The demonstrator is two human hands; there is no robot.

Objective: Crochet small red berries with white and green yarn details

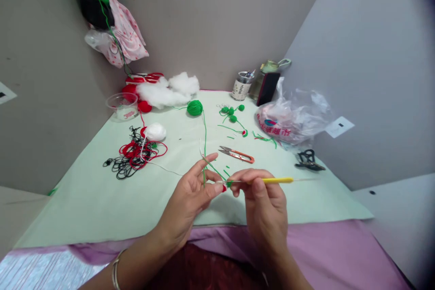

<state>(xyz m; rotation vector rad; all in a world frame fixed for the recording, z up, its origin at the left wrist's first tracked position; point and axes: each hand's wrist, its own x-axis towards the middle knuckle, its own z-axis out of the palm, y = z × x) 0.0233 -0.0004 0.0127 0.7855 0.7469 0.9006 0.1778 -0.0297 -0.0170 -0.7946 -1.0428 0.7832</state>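
Observation:
Near the table's front edge, my left hand pinches a small red, white and green crochet piece between thumb and fingers. Green yarn runs over its raised index finger from the green yarn ball farther back. My right hand is closed on a yellow-handled crochet hook, whose thin metal shaft points left and meets the piece at its green part. The hook's tip is too small to make out. Just beyond the hands lie orange-handled thread snips and short green yarn bits.
Tangled black and red cords, a white yarn ball, stuffing and a clear tub are at left. Small green pieces, a pen tin, a phone, a plastic bag and a black clip are at right.

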